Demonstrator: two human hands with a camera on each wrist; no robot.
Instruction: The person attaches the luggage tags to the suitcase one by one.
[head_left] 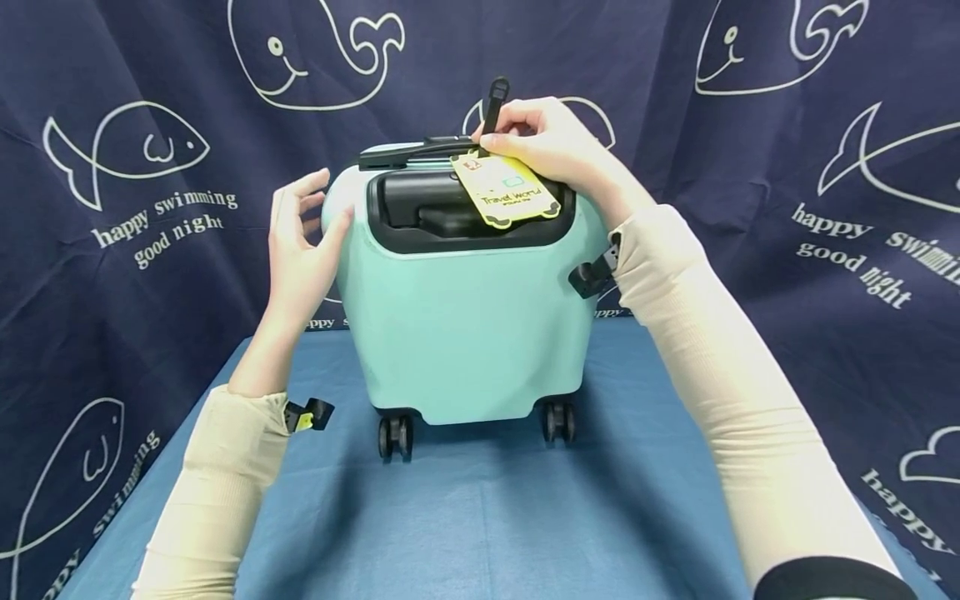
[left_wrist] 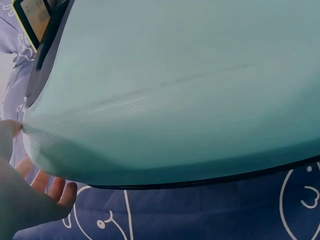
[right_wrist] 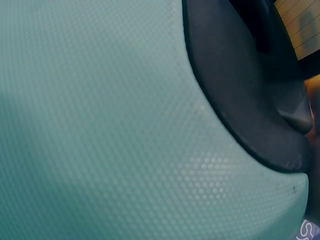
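- Head view: a mint-green hard-shell suitcase stands upright on a blue cloth, its small black wheels under it.
- Head view: the right hand is over the suitcase's top, to the right of its middle. Its thumb and fingers pinch a black strap, and the end of the strap sticks up above the suitcase.
- Head view: a yellow luggage tag that says "Travel World" is just below that hand. It lies tilted over the black handle recess in the suitcase's upper front. A black carry handle runs along the suitcase's top.
- Head view: the left hand is at the suitcase's top left corner, with its thumb and fingers apart.
- Head view: a dark blue curtain with white fish and whales hangs behind the suitcase.
- Left wrist view: the left thumb touches the suitcase's corner. The other fingers are loosely bent beside its edge.
- Right wrist view: the suitcase's bumpy side fills most of it. I cannot tell from here how the right fingers grip; only a dim bit shows.
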